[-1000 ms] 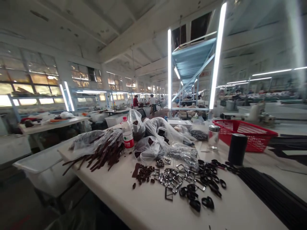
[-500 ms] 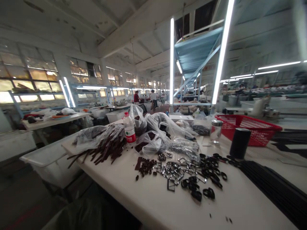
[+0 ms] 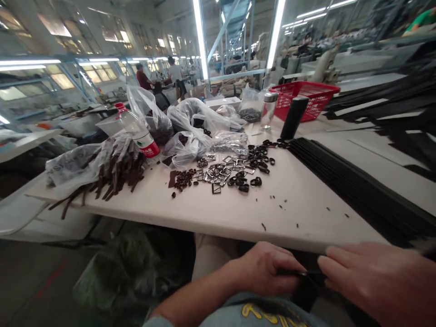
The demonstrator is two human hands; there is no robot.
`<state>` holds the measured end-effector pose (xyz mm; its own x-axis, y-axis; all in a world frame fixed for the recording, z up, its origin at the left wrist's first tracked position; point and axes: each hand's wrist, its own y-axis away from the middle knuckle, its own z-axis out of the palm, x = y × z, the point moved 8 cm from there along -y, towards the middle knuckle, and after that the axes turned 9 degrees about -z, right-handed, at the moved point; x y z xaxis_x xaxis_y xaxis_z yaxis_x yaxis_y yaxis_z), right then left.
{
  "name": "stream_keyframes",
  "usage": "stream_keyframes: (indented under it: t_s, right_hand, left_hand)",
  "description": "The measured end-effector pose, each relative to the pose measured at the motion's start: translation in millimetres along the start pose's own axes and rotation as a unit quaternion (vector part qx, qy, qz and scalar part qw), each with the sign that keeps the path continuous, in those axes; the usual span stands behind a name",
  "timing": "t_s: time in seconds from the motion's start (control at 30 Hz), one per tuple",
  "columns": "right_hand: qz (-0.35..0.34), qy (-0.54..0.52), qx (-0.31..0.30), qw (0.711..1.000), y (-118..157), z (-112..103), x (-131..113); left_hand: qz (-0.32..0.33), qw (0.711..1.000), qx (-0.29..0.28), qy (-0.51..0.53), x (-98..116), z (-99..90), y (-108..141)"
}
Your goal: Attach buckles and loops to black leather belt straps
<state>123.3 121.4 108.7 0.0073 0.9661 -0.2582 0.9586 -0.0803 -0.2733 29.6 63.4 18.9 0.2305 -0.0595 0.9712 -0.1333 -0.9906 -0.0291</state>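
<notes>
Noting our left hand [image 3: 267,269] grasping dark piece [image 3: 304,291] by near edge of counter [image 3: 306,193], we cannot tell right hand [image 3: 378,278] grip.

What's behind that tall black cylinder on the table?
A red basket shows on both sides behind the black cylinder. Whatever is directly behind it, including part of the basket, is covered.

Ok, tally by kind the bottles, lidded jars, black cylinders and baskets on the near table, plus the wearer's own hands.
Bottle: 1
Lidded jar: 1
Black cylinder: 1
Red basket: 1
Left hand and right hand: 2
Total: 6
The metal buckles overlap too much to count.
</notes>
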Motion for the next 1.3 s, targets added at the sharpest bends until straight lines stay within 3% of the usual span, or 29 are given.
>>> stream_keyframes:
  t_s: [0.07, 0.1, 0.2, 0.27, 0.33, 0.43, 0.53, 0.67, 0.97, 1.07, 1.23, 1.3]
  right_hand:
    - [-0.069, -0.001, 0.01, 0.998, -21.9, -17.7, -8.7]
    - [-0.066, 0.013, 0.053, 0.996, -29.1, -28.9, -5.8]
    - [0.04, 0.05, 0.178, 0.982, -27.0, -43.0, 21.1]
    - [0.135, 0.007, 0.191, 0.972, -12.5, -26.5, 43.1]
    - [0.204, -0.124, 0.154, 0.959, 1.2, 8.2, 57.8]
    - [0.238, -0.366, 0.105, 0.894, 9.0, 63.7, 55.3]
    - [0.245, -0.48, 0.15, 0.829, 7.0, 90.0, 48.4]
    - [0.285, -0.548, 0.249, 0.746, 8.8, 99.2, 48.3]
    - [0.353, -0.623, 0.329, 0.615, 12.8, 111.4, 53.1]
    - [0.356, -0.623, 0.347, 0.604, 12.1, 112.1, 56.9]
    - [0.366, -0.574, 0.351, 0.643, 14.9, 105.0, 63.5]
    - [0.365, -0.558, 0.361, 0.652, 17.2, 100.6, 71.1]
  left_hand:
    - [-0.033, 0.997, 0.052, 0.042, -6.5, -9.0, -3.5]
    - [-0.06, 0.992, 0.082, 0.081, -11.8, -14.3, -4.8]
    - [-0.128, 0.955, 0.148, 0.225, -26.7, -25.2, -7.1]
    - [-0.145, 0.93, 0.182, 0.285, -31.5, -29.6, -8.6]
    - [-0.147, 0.916, 0.211, 0.307, -33.3, -32.6, -10.3]
    - [-0.146, 0.91, 0.225, 0.318, -34.9, -29.0, -13.7]
    - [-0.155, 0.909, 0.227, 0.313, -36.3, -19.9, -16.0]
    - [-0.16, 0.909, 0.228, 0.309, -36.4, -9.2, -17.9]
    - [-0.196, 0.88, 0.208, 0.378, -58.4, 11.4, -27.3]
    - [-0.205, 0.87, 0.216, 0.393, -63.1, 13.3, -30.4]
    - [-0.198, 0.864, 0.219, 0.408, -56.2, 15.4, -37.6]
    - [-0.195, 0.877, 0.2, 0.392, -51.0, 15.1, -39.5]
